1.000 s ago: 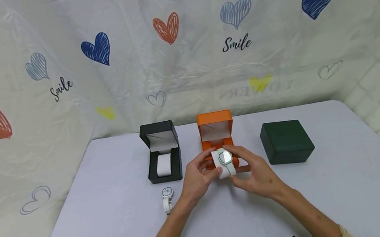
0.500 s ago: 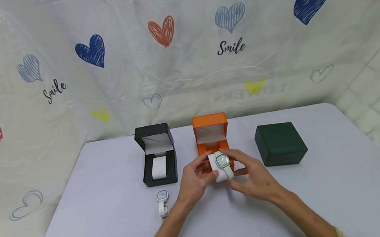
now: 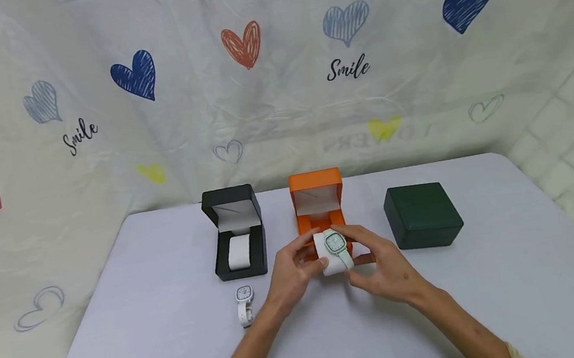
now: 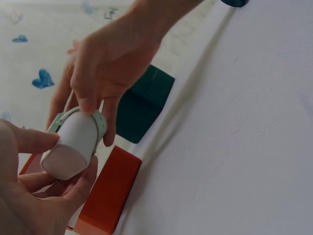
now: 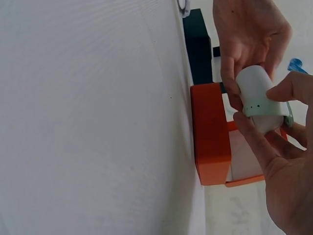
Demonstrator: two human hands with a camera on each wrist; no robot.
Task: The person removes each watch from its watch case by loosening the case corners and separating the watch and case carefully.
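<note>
A pale green wristwatch [image 3: 335, 242] is wrapped round a white watch cushion [image 3: 331, 265], held up in front of the open orange watch box [image 3: 315, 180]. My left hand [image 3: 290, 271] grips the cushion, its thumb and fingers around one end, as the left wrist view shows. From the other side my right hand [image 3: 383, 262] holds the watch and cushion between thumb and fingers. In the right wrist view its fingers lie by the green strap [image 5: 264, 107]. The far side of the watch face is hidden in both wrist views.
An open black watch box [image 3: 232, 195] holding a white cushion [image 3: 239, 252] stands to the left. Before it lies a white wristwatch [image 3: 245, 305], beside my left forearm. A closed dark green box [image 3: 423, 215] sits at the right. The white tabletop [image 3: 178, 347] spreads around.
The head view has shifted slightly, so everything sits a little further left. Glare has left the watch face, and its dial now shows. Both hands keep their hold on the watch and cushion.
</note>
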